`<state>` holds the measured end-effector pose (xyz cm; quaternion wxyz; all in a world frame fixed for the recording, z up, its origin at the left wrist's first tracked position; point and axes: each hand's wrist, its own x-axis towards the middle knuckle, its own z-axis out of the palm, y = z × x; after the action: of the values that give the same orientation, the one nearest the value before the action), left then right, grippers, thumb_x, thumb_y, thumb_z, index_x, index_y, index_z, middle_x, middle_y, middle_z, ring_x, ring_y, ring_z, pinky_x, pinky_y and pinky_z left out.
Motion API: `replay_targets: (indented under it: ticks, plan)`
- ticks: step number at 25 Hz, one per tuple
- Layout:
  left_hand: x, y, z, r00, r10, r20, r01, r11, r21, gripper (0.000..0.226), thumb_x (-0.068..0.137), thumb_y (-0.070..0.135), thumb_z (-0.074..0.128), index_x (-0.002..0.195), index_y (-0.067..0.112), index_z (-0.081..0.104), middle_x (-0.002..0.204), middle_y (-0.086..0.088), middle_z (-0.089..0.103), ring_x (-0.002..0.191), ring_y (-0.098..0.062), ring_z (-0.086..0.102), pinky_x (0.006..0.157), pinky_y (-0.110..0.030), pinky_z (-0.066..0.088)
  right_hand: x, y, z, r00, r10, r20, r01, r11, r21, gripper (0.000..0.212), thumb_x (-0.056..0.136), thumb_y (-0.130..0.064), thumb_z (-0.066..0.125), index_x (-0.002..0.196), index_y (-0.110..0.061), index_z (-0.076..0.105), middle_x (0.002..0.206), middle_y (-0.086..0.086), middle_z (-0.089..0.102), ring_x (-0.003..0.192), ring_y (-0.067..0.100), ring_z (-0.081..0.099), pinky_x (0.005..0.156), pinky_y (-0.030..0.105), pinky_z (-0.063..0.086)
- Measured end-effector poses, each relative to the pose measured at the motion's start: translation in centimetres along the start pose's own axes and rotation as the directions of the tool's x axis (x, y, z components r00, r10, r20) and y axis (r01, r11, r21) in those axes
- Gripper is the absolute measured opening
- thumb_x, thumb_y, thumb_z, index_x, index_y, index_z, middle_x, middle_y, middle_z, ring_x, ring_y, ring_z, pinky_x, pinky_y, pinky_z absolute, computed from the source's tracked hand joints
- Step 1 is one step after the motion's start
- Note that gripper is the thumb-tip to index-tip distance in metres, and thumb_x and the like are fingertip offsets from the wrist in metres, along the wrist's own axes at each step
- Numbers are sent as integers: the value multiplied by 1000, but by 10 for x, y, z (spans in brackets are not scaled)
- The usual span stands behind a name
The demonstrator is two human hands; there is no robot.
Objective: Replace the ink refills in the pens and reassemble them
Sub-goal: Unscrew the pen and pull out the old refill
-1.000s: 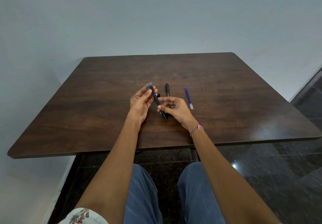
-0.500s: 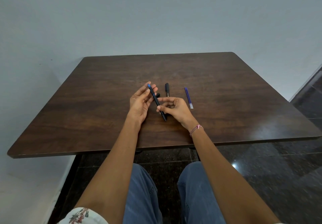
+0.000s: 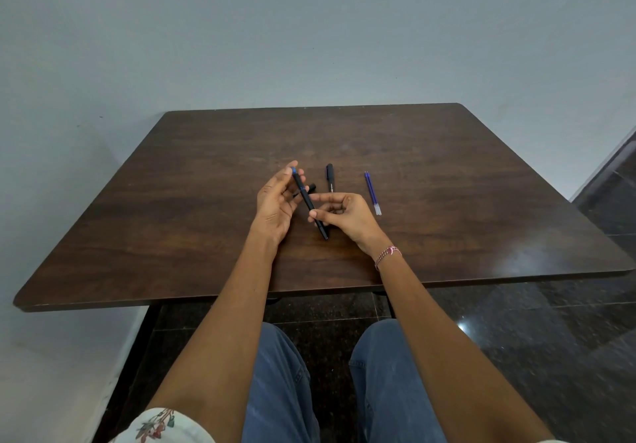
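Note:
A black pen (image 3: 307, 200) with a blue end slants between both hands above the table. My left hand (image 3: 275, 201) holds its upper part with fingers around the blue end. My right hand (image 3: 344, 217) pinches the lower part of the barrel between thumb and fingers. A second black pen (image 3: 330, 177) lies on the table just beyond my right hand. A small black piece (image 3: 312, 186) lies behind the held pen, partly hidden. Two blue ink refills (image 3: 372, 192) lie side by side to the right.
The dark wooden table (image 3: 447, 174) stands against a pale wall. Its near edge crosses above my knees. A dark glossy floor shows at the right and below.
The held pen and both hands have shifted very slightly; the blue end sits a little higher in my left fingers. Nothing on the table has moved.

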<state>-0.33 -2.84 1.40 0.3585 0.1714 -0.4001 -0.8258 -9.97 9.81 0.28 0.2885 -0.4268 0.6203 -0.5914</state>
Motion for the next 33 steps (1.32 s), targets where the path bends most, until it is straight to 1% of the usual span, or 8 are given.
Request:
replay_targets:
  ticks: [4,7,9,14,18,22,29,33]
  plan:
    - [0,1,-2,999,-19,30,20,1000,-4,27,94,-2,48,115,7,63,98,-7,73,91,-14,70,75,-25,57,-1,-2,2,1000,-10,-7,10,1000,5,41,80,-12,74,119,-13,63,84,10,74,80,18,69,76,21,55]
    - [-1,-1,0,999,12,37,-14,999,48,30,91,-6,53,115,9,63,93,-1,73,86,-10,69,76,-24,57,-2,-4,3,1000,-13,-8,13,1000,8,42,81,-11,73,121,-13,61,82,11,73,76,14,67,66,18,53]
    - [-2,-1,0,999,24,29,-26,998,53,30,89,-7,54,110,12,64,87,3,72,81,-7,69,72,-21,56,-3,-6,3,1000,-11,0,11,1000,9,43,82,-10,73,123,-13,60,82,12,73,75,10,68,65,17,52]
    - [0,-1,2,999,41,-12,-40,998,55,29,87,-10,57,100,14,63,84,4,67,76,-4,66,66,-19,55,-5,-11,4,1000,-6,6,6,999,54,48,79,-7,75,123,-18,61,87,14,71,75,15,71,68,21,56]
    - [0,0,0,1000,11,11,-11,1000,-8,20,91,-1,54,103,12,63,92,-3,73,86,-11,70,73,-24,57,-5,-11,4,1000,4,5,-4,999,50,48,79,-6,75,124,-16,60,97,21,70,80,24,71,77,30,58]
    - [1,2,-3,999,-31,33,32,999,-41,24,94,-2,47,108,9,63,97,-10,74,92,-18,71,72,-26,58,-5,-12,5,1000,17,-6,-17,999,34,48,78,-6,74,124,-14,60,99,22,69,83,28,70,79,33,58]
    - [2,0,-2,1000,22,-9,-21,999,49,26,86,-5,60,102,16,63,89,2,64,79,-7,65,70,-21,56,-4,-13,5,1000,15,-8,-15,1000,1,50,78,-5,76,124,-16,61,96,23,69,80,22,68,77,27,58]
    - [3,-1,-2,999,31,-19,-30,997,78,26,85,-4,61,99,17,63,90,4,62,76,-4,64,69,-20,55,-5,-13,5,1000,2,17,-2,1000,-23,50,77,-6,76,123,-17,61,86,11,69,74,15,65,77,21,55]
